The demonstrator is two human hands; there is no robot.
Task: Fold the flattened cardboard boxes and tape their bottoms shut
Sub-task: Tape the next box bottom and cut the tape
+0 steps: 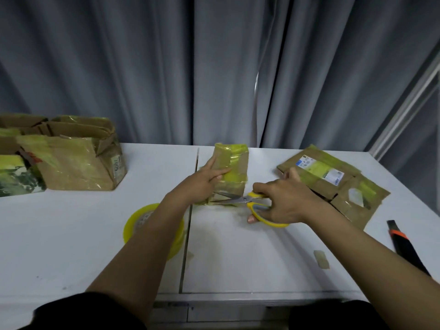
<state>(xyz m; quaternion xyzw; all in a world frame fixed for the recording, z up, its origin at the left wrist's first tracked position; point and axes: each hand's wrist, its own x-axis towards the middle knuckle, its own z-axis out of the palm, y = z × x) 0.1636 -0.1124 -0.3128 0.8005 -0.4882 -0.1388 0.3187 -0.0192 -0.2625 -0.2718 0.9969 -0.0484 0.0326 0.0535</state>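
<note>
grey pleated curtains [214,67] hang behind a white table [71,234] made of two tops w/ a seam running toward 12 o'clock. centre of table: small folded cardboard box [234,167], upright, wrapped in yellowish tape. left hand [209,178] lies flat against the box's 9 o'clock side, fingers straight, pressed on the taped face, thumb up along the edge. right hand [283,201], at 3 o'clock of the box, grips yellow-handled scissors [247,200]; fingers curled through the loops, thumb tip showing under the lower loop. blades parted, tips pointing to 9 o'clock, at the box's lower near edge where a tape strip trails; whether blades touch tape: cannot tell. yellow tape roll [133,222] lies at 7 o'clock of the box, partly hidden by the left forearm. flattened boxes [333,182] w/ labels lie at 3 o'clock, just beyond the right hand. assembled, taped boxes [71,163] stand at 9 o'clock, well apart. black-and-orange utility knife [402,246] at 4 o'clock near the table edge; small tape scrap [321,258] at 5 o'clock.
</note>
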